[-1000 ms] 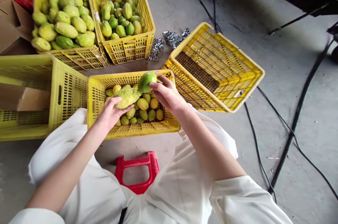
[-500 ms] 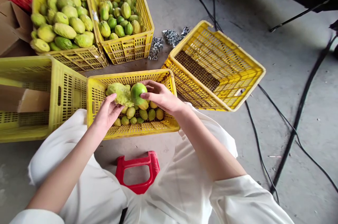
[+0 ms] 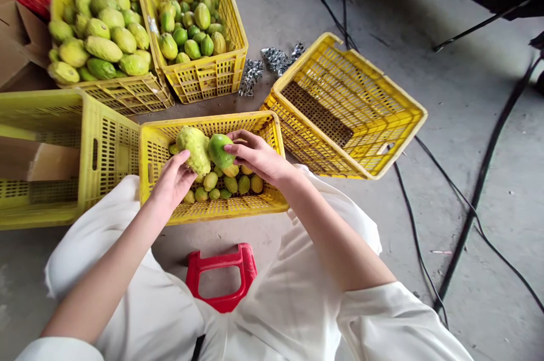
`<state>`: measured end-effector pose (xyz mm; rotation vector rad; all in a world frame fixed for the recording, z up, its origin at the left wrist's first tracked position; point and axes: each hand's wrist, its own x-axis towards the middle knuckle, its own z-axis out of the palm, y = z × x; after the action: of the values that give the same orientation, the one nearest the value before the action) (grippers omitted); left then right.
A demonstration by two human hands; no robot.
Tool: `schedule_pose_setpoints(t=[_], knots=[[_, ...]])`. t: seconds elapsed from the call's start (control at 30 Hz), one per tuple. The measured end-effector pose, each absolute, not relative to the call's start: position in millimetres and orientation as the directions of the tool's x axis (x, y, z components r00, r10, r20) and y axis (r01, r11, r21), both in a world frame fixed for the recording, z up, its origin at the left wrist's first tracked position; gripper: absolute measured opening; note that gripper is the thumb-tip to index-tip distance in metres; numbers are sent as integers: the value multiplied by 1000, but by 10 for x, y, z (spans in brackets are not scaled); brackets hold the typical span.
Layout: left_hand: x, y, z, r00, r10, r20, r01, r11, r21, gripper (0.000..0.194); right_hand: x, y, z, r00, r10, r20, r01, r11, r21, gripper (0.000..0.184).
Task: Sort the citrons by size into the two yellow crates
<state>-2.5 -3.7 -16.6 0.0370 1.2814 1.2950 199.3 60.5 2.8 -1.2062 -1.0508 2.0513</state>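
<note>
My left hand [image 3: 173,178] is closed around a large, bumpy yellow-green citrus fruit [image 3: 194,148], thumb on its near side. Between the thumb and fingers of my right hand [image 3: 255,156] is a smaller, smooth green citrus fruit [image 3: 220,151]. The two fruits are side by side, touching or nearly so. Both are held above a yellow plastic crate [image 3: 212,213] between my knees. Small yellow-green fruits [image 3: 231,184] lie in it below my hands; the held fruits hide part of them.
Beyond it stand a crate heaped with large fruits [image 3: 104,49] and another holding smaller green ones [image 3: 193,38]. A tilted yellow crate [image 3: 374,117] is at right, one with cardboard [image 3: 55,161] at left. A red plastic stool [image 3: 221,279] and black cables [image 3: 480,191] are on the floor.
The bumpy fruit has turned more upright in my left hand. In my right hand the green fruit has rotated and tilted, staying in about the same place.
</note>
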Motion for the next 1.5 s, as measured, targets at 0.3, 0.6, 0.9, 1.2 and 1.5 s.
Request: schedule_pose_setpoints(t=[0.3,0.6,0.9,1.2,1.5], knots=[[-39,-31,-140,-214,735,-644,-634,397,664,26,2012,591,40,-434,751,-498,-17,-559,-829,59],[-49,-40,-186,-266,718,-643,-619,384,685,32,1978,606,-28,-352,800,-486,-123,-555,-823,59],[-34,-50,-146,-230,754,-615,-538,429,726,41,1997,652,-68,-268,850,-453,-233,-513,-826,76],[-38,-50,-169,-218,740,-636,-519,464,718,56,2014,668,-99,-244,877,-413,-218,-465,-858,72],[-29,-57,-161,-243,717,-654,-572,439,693,37,1977,621,-64,-316,872,-374,-131,-431,-893,65]])
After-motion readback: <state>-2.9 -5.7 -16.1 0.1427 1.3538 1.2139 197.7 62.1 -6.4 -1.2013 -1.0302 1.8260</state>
